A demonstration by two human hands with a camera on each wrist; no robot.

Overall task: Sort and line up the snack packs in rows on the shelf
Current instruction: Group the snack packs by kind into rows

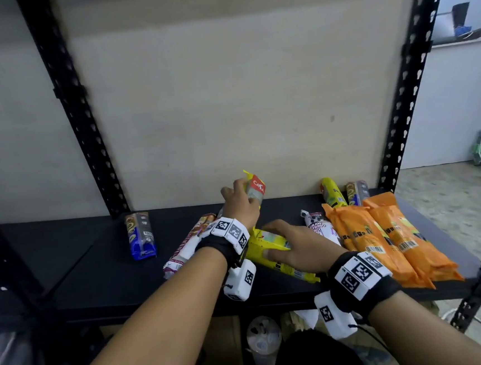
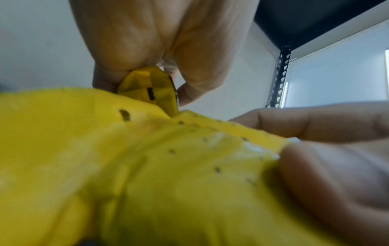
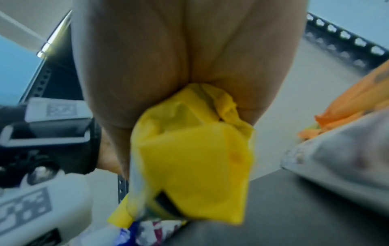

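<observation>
Left hand (image 1: pixel 239 201) fingers grip an upright yellow pack (image 1: pixel 253 188) — right hand (image 1: pixel 294 246) fingers clasp another yellow pack (image 1: pixel 268 244).

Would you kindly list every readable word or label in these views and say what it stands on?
"CASA": red patch on the yellow pack held upright in the left hand.
"DRAW STRING": white pack lying beside the right hand.
Barcodes on the orange packs and other pack print: too small or blurred.
</observation>
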